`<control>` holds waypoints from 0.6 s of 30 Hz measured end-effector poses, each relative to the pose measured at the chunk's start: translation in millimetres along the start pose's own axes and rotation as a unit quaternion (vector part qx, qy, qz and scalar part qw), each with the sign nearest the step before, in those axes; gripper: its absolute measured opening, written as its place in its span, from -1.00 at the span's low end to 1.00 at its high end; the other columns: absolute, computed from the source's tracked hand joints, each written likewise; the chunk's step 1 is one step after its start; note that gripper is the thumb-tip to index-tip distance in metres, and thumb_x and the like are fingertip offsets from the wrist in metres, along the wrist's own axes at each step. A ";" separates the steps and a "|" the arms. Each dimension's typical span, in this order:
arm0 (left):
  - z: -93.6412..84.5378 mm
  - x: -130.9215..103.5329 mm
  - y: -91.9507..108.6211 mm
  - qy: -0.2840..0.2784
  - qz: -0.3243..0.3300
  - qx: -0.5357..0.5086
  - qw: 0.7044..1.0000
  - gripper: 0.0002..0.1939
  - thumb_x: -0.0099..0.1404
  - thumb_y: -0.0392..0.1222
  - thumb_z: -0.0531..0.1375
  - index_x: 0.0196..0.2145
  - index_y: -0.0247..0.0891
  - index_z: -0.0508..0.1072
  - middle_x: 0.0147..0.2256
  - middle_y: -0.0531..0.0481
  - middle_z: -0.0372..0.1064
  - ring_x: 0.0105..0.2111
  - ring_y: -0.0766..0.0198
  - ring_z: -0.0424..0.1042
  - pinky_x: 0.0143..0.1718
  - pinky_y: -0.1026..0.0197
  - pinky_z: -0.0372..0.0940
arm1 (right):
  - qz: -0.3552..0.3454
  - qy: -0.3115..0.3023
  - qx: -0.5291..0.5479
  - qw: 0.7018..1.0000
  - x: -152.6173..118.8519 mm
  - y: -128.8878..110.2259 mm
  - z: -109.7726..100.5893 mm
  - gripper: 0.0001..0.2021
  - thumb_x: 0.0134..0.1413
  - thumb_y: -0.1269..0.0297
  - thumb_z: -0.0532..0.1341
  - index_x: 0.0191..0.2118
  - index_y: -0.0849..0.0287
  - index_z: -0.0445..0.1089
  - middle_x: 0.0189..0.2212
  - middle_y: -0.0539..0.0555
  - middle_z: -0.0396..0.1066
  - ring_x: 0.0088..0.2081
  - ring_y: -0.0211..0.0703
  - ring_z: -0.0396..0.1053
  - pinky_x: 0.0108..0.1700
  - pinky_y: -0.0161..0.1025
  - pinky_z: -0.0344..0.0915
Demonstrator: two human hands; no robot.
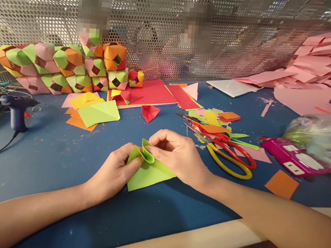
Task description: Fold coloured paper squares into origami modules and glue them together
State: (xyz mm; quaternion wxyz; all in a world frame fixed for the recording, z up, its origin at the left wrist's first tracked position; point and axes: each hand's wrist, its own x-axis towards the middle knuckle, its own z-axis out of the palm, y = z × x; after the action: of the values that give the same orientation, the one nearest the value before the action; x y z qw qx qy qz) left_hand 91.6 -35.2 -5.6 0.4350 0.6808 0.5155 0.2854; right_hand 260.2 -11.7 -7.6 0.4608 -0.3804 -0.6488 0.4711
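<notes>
A light green sheet of paper (152, 173) is held just above the blue table, its upper part bent into a curled fold. My left hand (120, 164) pinches its left side, thumb on top near the fold. With thumb and fingers closed, my right hand (176, 154) grips the curled flap at the upper right. The fingertips behind the paper are partly hidden. Just beyond my hands lies a small folded red paper piece (149, 113). To the right of my right hand rest yellow-handled scissors (228, 166) and red-handled scissors (240, 150), among paper scraps.
Folded paper blocks (72, 63) are stacked along the perforated metal screen (162, 31). A glue gun (16, 111) stands left, its cord trailing. Green, yellow and orange sheets (97, 112) lie behind my left hand. A purple power strip (294, 156) and pink paper pile (327, 61) are right.
</notes>
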 end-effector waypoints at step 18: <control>0.9 0.8 -2.7 -0.004 -0.064 -0.067 0.996 -0.76 0.26 -0.06 0.03 -0.43 -0.28 0.29 -0.51 0.12 0.13 -0.50 0.38 0.13 -0.54 0.34 0.05 | -0.064 -0.029 -0.161 0.984 -2.6 -5.9 1.1 -0.92 0.01 0.38 0.19 -0.44 0.18 0.25 -0.50 -0.07 0.26 -0.45 -0.35 0.20 -0.39 -0.39 0.17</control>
State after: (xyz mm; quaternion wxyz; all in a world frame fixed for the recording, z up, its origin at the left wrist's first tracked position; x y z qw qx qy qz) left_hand 91.3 -34.4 -8.4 0.4988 0.6171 0.5360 0.2883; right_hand 259.5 -16.0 -2.7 0.4037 -0.3933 -0.7524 0.3410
